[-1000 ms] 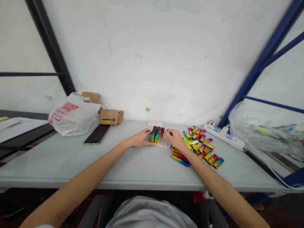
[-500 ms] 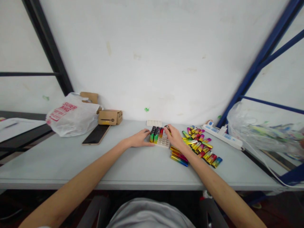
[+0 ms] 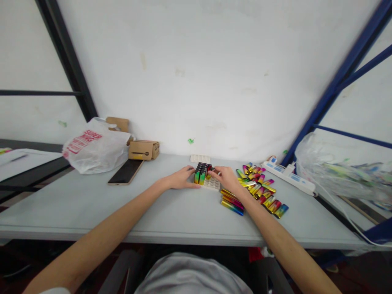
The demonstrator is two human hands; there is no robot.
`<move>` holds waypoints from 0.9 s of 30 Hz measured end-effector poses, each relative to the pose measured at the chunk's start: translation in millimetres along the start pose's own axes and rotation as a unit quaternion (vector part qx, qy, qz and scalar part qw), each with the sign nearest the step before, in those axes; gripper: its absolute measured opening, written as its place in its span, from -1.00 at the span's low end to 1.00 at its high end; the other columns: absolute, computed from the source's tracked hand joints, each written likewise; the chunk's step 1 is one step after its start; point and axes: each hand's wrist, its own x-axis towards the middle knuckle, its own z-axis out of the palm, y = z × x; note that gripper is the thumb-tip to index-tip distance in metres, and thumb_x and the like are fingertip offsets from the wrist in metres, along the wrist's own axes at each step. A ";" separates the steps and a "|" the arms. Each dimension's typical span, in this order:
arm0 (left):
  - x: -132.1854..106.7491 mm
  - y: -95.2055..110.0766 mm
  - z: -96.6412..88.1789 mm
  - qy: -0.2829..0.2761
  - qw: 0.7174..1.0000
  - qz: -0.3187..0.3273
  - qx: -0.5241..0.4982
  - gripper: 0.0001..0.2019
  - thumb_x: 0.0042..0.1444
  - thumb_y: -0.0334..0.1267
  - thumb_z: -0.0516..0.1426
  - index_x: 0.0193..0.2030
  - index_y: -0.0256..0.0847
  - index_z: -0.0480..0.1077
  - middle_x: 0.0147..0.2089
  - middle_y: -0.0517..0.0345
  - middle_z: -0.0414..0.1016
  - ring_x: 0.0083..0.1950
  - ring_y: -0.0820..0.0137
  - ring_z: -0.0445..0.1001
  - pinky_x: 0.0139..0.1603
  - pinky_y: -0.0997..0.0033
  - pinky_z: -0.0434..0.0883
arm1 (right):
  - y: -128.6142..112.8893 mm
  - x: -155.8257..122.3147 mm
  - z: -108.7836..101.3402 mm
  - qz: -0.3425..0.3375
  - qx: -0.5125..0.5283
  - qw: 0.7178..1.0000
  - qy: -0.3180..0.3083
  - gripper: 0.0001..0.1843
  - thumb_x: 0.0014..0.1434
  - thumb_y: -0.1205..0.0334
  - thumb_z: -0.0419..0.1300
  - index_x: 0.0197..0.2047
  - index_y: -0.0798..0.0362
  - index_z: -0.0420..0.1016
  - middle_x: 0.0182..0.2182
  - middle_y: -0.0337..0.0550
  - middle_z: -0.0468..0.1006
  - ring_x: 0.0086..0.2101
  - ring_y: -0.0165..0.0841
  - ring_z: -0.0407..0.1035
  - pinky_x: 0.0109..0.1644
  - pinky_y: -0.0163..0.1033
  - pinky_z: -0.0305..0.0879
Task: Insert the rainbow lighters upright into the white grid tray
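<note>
A white tray [image 3: 213, 183] with rows of round-edged slots lies mid-table. Upright in its left part stand several metallic lighters [image 3: 199, 176] with black tops and green-to-yellow bodies. My left hand [image 3: 183, 178] wraps round the tray's left side, thumb at the front and fingers behind, steadying it. My right hand [image 3: 223, 176] is closed in a pinch over the tray's back middle, on a lighter [image 3: 209, 176] that is mostly hidden by the fingers. Beside my right forearm lie a few loose lighters [image 3: 232, 202] side by side and a larger loose pile [image 3: 257, 183].
Behind the tray a second white tray [image 3: 200, 158] sits near the wall. To the left are a phone [image 3: 125, 172], a cardboard box [image 3: 141, 150] and a white plastic bag [image 3: 94, 147]. A power strip [image 3: 289, 176] and a clear plastic bag [image 3: 333, 163] are at the right.
My right hand has moved slightly left and down toward the standing lighters, with its fingers now among them. My left hand stays at the tray's side. The view has shifted slightly.
</note>
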 end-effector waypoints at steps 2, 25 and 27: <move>0.0 -0.5 0.5 0.000 1.000 -0.001 0.002 -0.11 0.22 0.45 0.28 0.44 -0.22 0.41 0.43 -0.22 0.44 0.45 -0.10 0.42 0.55 0.04 0.32 | 1.5 0.2 1.6 -0.011 -0.011 1.000 -0.021 -0.53 0.53 -0.12 0.23 -0.33 0.02 0.56 -0.36 -0.09 0.71 -0.37 -0.27 0.48 -0.20 -0.26 0.21; 2.0 -1.8 0.9 -0.001 1.000 0.001 0.013 -0.08 0.21 0.53 0.23 0.39 -0.24 0.42 0.42 -0.25 0.44 0.42 -0.12 0.44 0.56 0.02 0.31 | 61.0 2.3 -39.1 0.199 -0.311 0.927 0.072 -0.48 0.58 0.06 0.03 0.40 0.16 0.50 0.38 0.35 0.45 0.35 0.13 0.29 0.38 0.14 0.26; 1.8 -1.6 0.5 0.003 1.000 0.006 0.011 -0.11 0.20 0.51 0.25 0.38 -0.20 0.43 0.41 -0.22 0.45 0.40 -0.11 0.45 0.54 0.00 0.33 | 84.2 -5.4 -47.7 0.292 -0.326 0.897 0.063 -0.38 0.57 0.02 0.03 0.53 0.15 0.38 0.57 0.35 0.18 0.51 0.25 0.05 0.46 0.34 0.14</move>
